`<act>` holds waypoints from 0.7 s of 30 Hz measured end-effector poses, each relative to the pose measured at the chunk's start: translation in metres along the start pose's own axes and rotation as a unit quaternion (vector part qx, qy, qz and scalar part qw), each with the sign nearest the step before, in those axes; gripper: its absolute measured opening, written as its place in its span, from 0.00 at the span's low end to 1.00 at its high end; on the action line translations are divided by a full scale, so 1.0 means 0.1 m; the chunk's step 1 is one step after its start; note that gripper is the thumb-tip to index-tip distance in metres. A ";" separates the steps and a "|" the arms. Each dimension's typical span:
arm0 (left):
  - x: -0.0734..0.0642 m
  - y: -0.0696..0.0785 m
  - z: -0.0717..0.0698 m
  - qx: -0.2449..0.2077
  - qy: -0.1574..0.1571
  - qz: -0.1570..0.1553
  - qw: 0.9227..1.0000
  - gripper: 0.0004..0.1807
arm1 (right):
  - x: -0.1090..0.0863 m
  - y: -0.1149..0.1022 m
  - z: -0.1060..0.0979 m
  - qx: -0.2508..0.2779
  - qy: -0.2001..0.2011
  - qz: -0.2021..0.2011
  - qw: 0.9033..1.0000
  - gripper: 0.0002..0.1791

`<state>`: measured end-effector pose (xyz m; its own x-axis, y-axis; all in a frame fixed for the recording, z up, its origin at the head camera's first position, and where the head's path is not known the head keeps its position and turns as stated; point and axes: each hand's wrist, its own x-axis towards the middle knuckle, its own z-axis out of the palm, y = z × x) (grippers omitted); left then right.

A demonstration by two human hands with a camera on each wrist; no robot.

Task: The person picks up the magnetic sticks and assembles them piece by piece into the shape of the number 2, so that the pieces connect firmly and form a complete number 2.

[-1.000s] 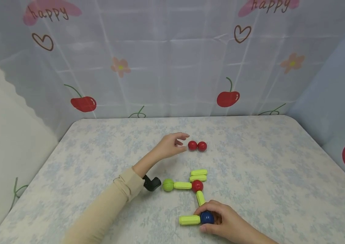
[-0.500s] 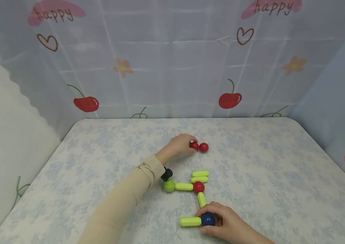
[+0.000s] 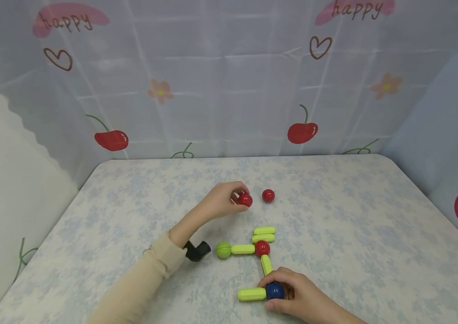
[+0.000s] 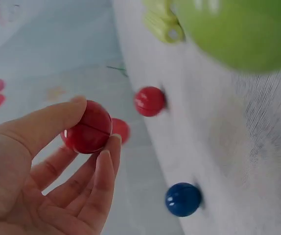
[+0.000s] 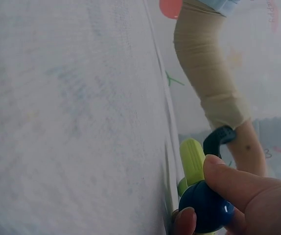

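Observation:
My left hand (image 3: pixel 222 200) pinches a red ball (image 3: pixel 245 200) between thumb and fingers near the back of the table. The left wrist view shows that ball (image 4: pixel 89 128) above the surface, with a seam across it. My right hand (image 3: pixel 299 292) grips a blue ball (image 3: pixel 275 290) at the near end of a joined chain. From it, one yellow-green stick (image 3: pixel 251 294) points left and another (image 3: pixel 266 264) runs up to a red ball (image 3: pixel 262 248). A further stick (image 3: pixel 242 249) links that to a green ball (image 3: pixel 223 249).
Another red ball (image 3: pixel 268 195) lies right of my left hand. Two loose yellow-green sticks (image 3: pixel 264 234) lie side by side behind the chain. A second blue ball (image 4: pixel 183 199) shows in the left wrist view. A black wrist camera (image 3: pixel 198 251) hangs by the left sleeve.
My left hand reached right, took hold of the left one of the two red balls, and drew it back left, apart from the other. The right hand stays on the blue ball.

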<state>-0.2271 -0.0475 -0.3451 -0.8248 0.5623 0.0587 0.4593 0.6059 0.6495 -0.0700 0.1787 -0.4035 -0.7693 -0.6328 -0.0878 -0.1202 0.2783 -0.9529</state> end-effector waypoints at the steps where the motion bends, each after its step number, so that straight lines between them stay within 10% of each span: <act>1: -0.11 0.01 -0.02 -0.019 -0.003 0.009 1.000 0.16 | 0.00 0.00 0.00 -0.001 0.001 -0.005 1.000 0.14; 11: -1.07 -0.14 0.12 -0.194 -0.168 0.034 0.966 0.19 | 0.02 0.00 0.02 -0.014 0.021 0.009 1.000 0.14; 21: -1.28 -0.13 0.27 -0.217 -0.201 0.028 0.955 0.16 | 0.02 -0.01 0.03 -0.024 0.029 0.010 0.999 0.14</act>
<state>-0.1188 -0.1117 -0.3814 -0.5696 0.8106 -0.1357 0.2478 0.3268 0.9120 -0.0698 0.1754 -0.4039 -0.8068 -0.5841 -0.0889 -0.1326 0.3257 -0.9361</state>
